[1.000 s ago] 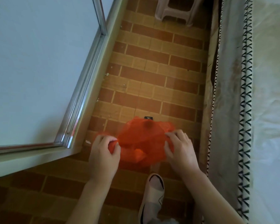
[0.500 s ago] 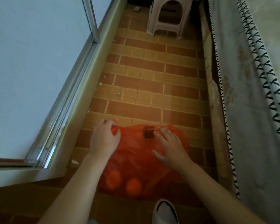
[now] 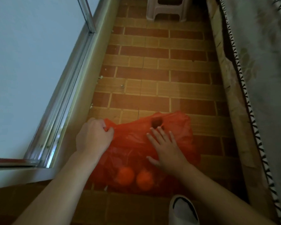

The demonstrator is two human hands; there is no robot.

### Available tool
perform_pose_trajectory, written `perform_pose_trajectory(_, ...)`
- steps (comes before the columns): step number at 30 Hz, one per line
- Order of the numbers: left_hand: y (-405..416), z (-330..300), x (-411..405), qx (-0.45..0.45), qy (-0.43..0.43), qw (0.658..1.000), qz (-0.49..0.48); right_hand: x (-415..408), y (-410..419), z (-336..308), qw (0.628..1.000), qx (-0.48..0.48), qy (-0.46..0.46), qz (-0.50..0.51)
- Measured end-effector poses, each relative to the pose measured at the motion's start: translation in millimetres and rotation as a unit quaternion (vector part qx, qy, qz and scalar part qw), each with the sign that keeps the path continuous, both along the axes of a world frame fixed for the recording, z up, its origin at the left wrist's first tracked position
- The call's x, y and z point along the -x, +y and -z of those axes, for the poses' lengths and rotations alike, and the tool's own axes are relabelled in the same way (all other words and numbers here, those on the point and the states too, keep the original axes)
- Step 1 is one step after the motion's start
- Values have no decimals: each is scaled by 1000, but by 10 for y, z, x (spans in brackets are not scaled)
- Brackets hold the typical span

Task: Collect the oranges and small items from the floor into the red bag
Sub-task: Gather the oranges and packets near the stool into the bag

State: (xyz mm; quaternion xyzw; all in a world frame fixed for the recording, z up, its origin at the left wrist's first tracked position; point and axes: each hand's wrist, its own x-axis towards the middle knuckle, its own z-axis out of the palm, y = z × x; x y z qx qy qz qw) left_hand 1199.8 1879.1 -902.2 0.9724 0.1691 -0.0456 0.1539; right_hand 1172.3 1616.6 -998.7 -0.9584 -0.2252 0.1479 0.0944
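A thin red plastic bag (image 3: 133, 143) lies spread on the brick-pattern floor in the lower middle of the head view. Two oranges (image 3: 126, 176) (image 3: 144, 180) show through the plastic at its near end. A small dark item (image 3: 156, 123) shows through near the far edge. My left hand (image 3: 93, 138) grips the bag's left corner with curled fingers. My right hand (image 3: 166, 150) lies flat on the bag with straight, spread fingers, the fingertips just short of the dark item.
A sliding glass door with a metal frame (image 3: 68, 98) runs along the left. A patterned curtain (image 3: 250, 95) hangs on the right. A white plastic stool (image 3: 166, 10) stands at the far end. My slipper (image 3: 183, 210) is at the bottom. Small white crumbs (image 3: 101, 77) lie by the door sill.
The bag has been lowered from a bunched hold and spread on the floor. My right hand let go of its edge and now lies flat on it; the left keeps its grip.
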Motion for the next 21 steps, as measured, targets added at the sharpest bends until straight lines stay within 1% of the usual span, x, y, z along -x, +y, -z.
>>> perform_pose_trajectory(2, 0, 19, -3, 20, -31, 999, 31, 45, 155, 35, 999, -18, 36, -23)
perform_pose_trajectory(4, -20, 57, -8, 7, -53, 994, 100, 108, 250, 86, 996, -13, 67, -52)
perform_pose_trajectory(5, -48, 73, -13, -13, -53, 989, 141, 144, 271, 115, 995, -6, 69, -70)
perform_pose_trajectory(8, -129, 106, -87, -59, -42, 954, 292, 258, 297, 170, 993, 4, 61, -104)
perform_pose_trajectory(10, -210, 195, -106, -81, 16, 927, 365, 343, 299, 202, 992, 6, 68, -110)
perform_pose_trajectory(13, -261, 474, 9, -95, 172, 904, 379, 504, 288, 280, 987, 12, 92, -133)
perform_pose_trajectory(15, -240, 614, 106, -108, 235, 891, 373, 620, 282, 331, 982, 21, 119, -144)
perform_pose_trajectory(17, -220, 645, 127, -117, 244, 893, 360, 701, 285, 347, 980, 21, 140, -138)
perform_pose_trajectory(21, -288, 604, 110, -123, 209, 907, 343, 703, 301, 290, 986, 9, 130, -105)
